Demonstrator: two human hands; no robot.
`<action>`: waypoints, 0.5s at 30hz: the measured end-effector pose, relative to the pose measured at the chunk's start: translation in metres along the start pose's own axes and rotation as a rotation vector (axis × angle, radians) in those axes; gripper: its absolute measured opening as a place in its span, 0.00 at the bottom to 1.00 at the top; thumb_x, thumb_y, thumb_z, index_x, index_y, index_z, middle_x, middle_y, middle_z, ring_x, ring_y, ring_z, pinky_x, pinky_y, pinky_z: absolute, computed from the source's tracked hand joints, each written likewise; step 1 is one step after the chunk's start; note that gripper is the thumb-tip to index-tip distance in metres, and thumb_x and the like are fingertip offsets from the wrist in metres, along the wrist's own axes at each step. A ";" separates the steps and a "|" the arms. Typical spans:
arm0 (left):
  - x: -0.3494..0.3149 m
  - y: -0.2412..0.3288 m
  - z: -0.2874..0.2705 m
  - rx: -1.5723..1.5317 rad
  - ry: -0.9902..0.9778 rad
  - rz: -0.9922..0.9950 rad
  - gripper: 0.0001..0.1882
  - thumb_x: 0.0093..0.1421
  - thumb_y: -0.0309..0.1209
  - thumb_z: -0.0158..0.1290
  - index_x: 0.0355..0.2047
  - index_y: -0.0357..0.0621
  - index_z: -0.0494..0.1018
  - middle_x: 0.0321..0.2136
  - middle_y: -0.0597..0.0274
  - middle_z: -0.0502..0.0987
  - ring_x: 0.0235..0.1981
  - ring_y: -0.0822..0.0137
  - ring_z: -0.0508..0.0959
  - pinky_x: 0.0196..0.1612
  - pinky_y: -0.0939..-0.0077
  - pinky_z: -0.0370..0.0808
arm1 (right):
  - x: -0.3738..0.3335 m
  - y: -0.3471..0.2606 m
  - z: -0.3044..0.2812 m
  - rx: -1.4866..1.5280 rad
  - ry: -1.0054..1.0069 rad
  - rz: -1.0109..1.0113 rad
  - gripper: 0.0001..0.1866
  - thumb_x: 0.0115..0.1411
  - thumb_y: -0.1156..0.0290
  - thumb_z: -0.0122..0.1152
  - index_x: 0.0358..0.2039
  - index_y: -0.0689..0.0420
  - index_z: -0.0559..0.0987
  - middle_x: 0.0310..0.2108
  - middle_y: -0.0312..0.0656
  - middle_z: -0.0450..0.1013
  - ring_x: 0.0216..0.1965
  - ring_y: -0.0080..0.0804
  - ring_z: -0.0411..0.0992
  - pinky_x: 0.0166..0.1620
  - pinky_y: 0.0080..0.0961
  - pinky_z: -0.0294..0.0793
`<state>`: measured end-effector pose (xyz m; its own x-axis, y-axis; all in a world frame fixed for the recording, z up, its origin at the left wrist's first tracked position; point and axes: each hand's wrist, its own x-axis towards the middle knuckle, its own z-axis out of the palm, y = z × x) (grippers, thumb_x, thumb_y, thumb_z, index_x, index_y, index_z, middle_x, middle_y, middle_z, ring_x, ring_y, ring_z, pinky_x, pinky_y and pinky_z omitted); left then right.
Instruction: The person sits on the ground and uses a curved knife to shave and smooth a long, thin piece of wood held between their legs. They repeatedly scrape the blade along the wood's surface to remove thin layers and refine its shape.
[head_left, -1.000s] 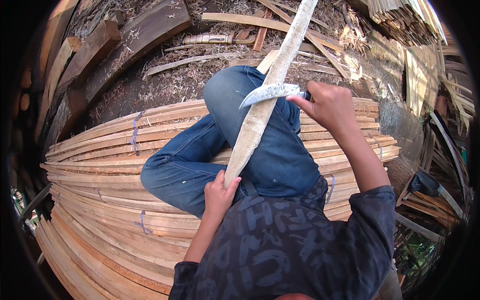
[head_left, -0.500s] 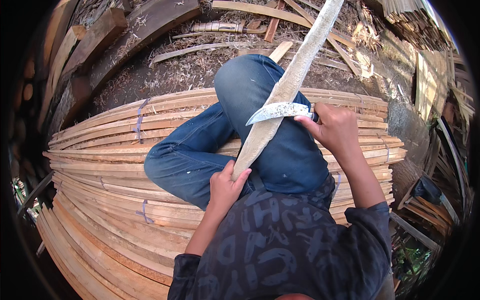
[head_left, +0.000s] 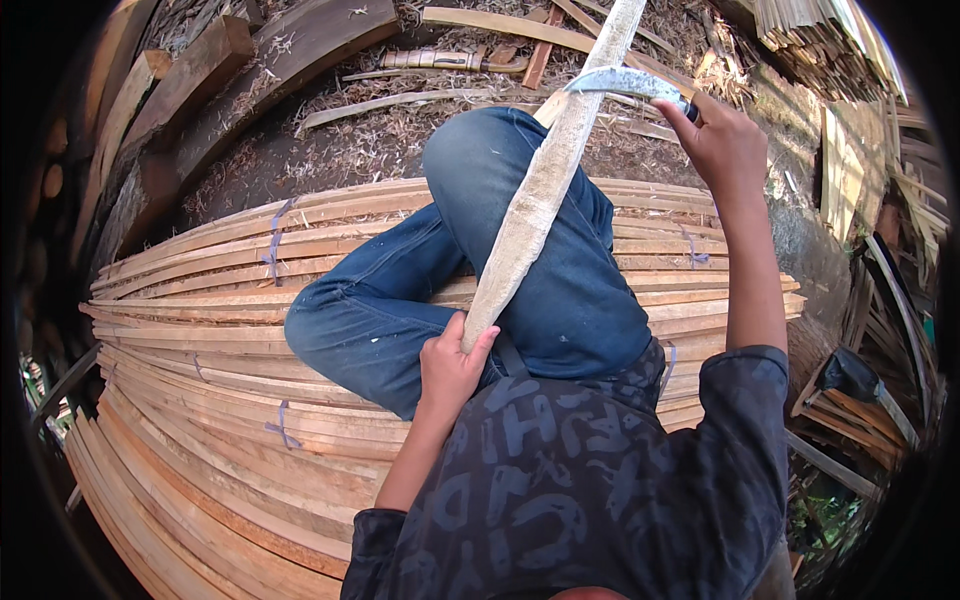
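Observation:
A long, pale, rough-edged strip of wood (head_left: 535, 205) slants across my raised knee, its far end running past the top of the view. My left hand (head_left: 452, 368) grips its near end close to my waist, thumb on top. In my right hand (head_left: 722, 140), held out beyond the knee, is a knife (head_left: 630, 83) with a curved, spotted blade. The blade lies across the wood toward its far part, its tip just past the left edge. My fingers cover most of the knife's dark handle.
Bundles of sawn wooden strips (head_left: 230, 345), tied with purple bands, lie beneath me. Beyond them, shavings and loose slats cover the ground beside a sheathed blade (head_left: 450, 60). Thick beams (head_left: 290, 65) lie at far left; stacked thin wood (head_left: 835, 45) stands at far right.
My right hand has moved the knife away from me along the wood, from over the knee to the far part. My left hand keeps its grip; the wood has tilted slightly.

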<state>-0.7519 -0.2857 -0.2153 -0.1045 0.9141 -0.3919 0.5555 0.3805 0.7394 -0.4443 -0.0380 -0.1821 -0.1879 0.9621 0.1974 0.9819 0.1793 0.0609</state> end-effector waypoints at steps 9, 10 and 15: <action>-0.001 -0.001 -0.002 -0.019 -0.042 -0.050 0.19 0.59 0.43 0.58 0.28 0.38 0.70 0.17 0.44 0.74 0.23 0.43 0.77 0.23 0.62 0.70 | -0.055 -0.035 -0.016 0.243 -0.056 -0.177 0.34 0.57 0.34 0.54 0.13 0.53 0.70 0.09 0.37 0.67 0.10 0.31 0.67 0.16 0.28 0.66; -0.001 0.001 -0.002 -0.024 -0.047 -0.048 0.19 0.59 0.43 0.58 0.28 0.38 0.70 0.17 0.44 0.74 0.23 0.43 0.77 0.23 0.62 0.70 | -0.066 -0.047 -0.012 0.221 -0.119 -0.259 0.34 0.56 0.33 0.54 0.13 0.53 0.70 0.08 0.37 0.66 0.09 0.31 0.67 0.15 0.28 0.66; -0.004 -0.003 -0.001 -0.023 -0.041 -0.055 0.19 0.59 0.43 0.58 0.28 0.38 0.70 0.17 0.45 0.74 0.22 0.44 0.77 0.23 0.63 0.70 | -0.026 -0.029 -0.001 0.096 0.001 -0.213 0.35 0.57 0.32 0.50 0.14 0.53 0.73 0.08 0.38 0.66 0.11 0.33 0.70 0.15 0.28 0.67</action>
<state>-0.7536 -0.2902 -0.2155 -0.0999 0.8853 -0.4542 0.5305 0.4336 0.7284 -0.4679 -0.0687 -0.1880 -0.3915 0.9001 0.1913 0.9176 0.3974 0.0080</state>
